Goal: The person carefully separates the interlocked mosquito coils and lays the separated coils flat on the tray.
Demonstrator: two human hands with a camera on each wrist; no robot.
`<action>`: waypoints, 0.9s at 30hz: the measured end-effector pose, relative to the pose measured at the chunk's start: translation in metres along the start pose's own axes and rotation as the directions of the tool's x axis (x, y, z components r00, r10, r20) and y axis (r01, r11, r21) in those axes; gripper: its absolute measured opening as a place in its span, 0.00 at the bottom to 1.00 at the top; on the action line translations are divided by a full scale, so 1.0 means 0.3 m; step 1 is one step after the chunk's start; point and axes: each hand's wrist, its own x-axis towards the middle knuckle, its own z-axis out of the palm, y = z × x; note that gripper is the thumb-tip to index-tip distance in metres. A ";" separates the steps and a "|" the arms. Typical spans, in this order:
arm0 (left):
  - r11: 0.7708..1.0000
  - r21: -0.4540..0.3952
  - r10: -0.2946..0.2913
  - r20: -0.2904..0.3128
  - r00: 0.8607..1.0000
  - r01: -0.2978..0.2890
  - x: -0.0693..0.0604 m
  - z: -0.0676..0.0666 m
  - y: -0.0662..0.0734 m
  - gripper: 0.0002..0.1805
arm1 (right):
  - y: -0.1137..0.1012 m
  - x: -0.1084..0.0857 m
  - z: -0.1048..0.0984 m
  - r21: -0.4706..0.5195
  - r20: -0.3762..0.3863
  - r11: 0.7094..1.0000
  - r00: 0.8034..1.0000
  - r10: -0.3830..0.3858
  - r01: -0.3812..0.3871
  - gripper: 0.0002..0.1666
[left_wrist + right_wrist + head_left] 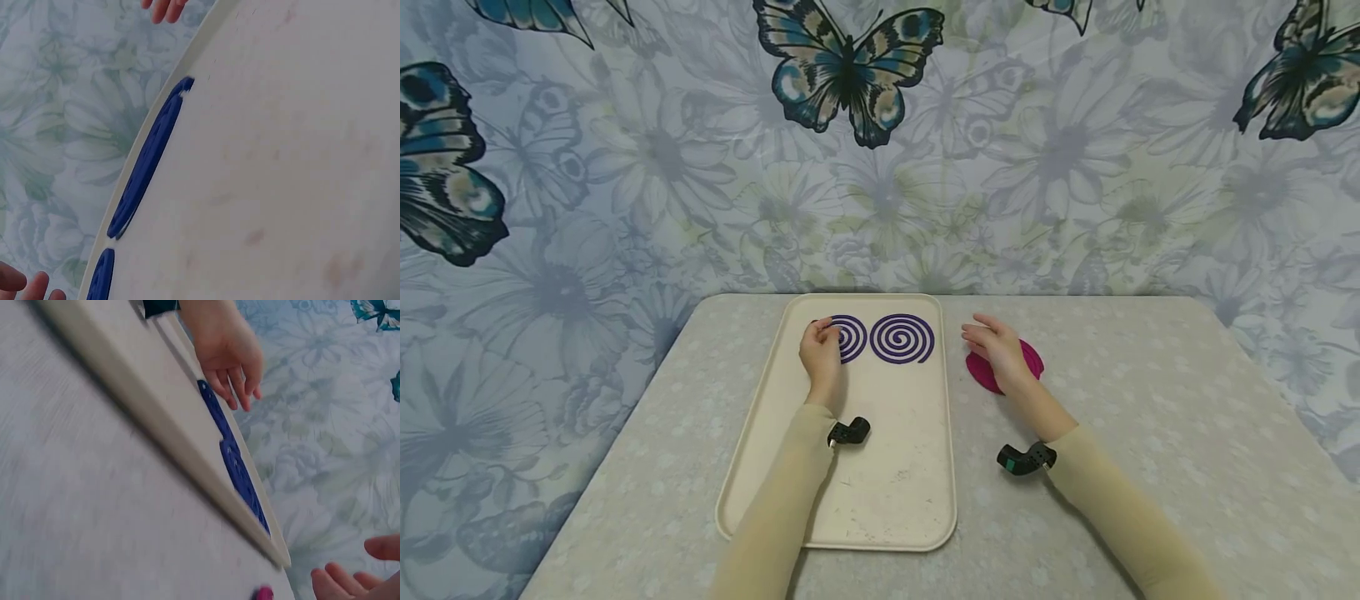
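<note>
Two flat purple spirals lie side by side at the far end of a cream tray. My left hand (822, 354) is over the left spiral (865, 338) and hides part of it. In the right wrist view, the fingers of that left hand (230, 353) hang loosely near the spirals, with nothing seen in them. The right spiral (901, 338) is fully visible. Right of the tray, my right hand (1000, 354) hovers over a round, flat magenta piece (983, 372), partly covering it. Its fingers are relaxed and hold nothing visible.
The cream tray (887, 475) has a raised rim and small dark marks on its nearer half. It lies on a pale patterned table (1135, 375). Behind the table's far edge is a wall covering (1067, 208) with butterflies and flowers.
</note>
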 end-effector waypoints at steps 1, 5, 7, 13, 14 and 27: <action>1.000 -0.001 0.000 0.021 1.000 0.000 -0.014 0.011 0.006 0.13 | -0.005 -0.011 -0.016 -0.017 0.005 1.000 1.000 -0.001 0.001 0.32; 1.000 0.002 0.009 0.106 0.994 -0.010 -0.078 0.063 0.019 0.13 | 0.031 -0.009 -0.104 -0.071 0.019 0.996 0.999 -0.046 0.047 0.30; 1.000 0.002 0.010 0.148 0.989 -0.011 -0.117 0.094 0.026 0.13 | 0.056 -0.001 -0.150 -0.081 0.009 0.994 0.997 -0.078 0.078 0.30; 0.999 -0.032 0.034 0.226 0.974 -0.028 -0.267 0.207 0.058 0.12 | 0.111 0.017 -0.258 -0.162 -0.086 0.974 0.981 -0.175 0.160 0.30; 0.999 -0.021 0.035 0.247 0.968 -0.031 -0.298 0.225 0.064 0.13 | 0.117 0.020 -0.268 -0.181 -0.105 0.969 0.977 -0.187 0.166 0.30; 0.989 0.126 -0.135 0.605 0.785 0.072 -0.541 0.313 0.101 0.26 | 0.150 0.029 -0.296 -0.339 -0.200 0.938 0.969 -0.147 0.073 0.27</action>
